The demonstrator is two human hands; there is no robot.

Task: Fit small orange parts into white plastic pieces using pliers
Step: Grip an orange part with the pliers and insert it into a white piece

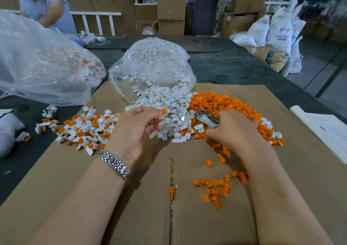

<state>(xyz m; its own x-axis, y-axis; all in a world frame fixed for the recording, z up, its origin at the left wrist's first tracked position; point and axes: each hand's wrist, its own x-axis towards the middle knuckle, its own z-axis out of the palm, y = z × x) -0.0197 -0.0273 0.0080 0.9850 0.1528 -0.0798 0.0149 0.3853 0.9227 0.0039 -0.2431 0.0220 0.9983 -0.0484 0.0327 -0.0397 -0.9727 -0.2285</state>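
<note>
The left hand [135, 126] pinches a white piece with an orange part [164, 110] at its fingertips, above the white pieces [169, 102] heaped on the table. The right hand [236, 130] is wrapped around the pliers [205, 118], beside the orange heap [221, 102]. These bits look light, stiff and smooth, likely to slip; best pinched across the white body, pliers pressing the orange head.

Even, soft daylight fills the workshop, casting faint shadows under the forearms on the cardboard sheet [131, 216]. Glare whitens the clear plastic bags [43, 60]. Wide-angle distortion bends the edges; far background is blurred.
</note>
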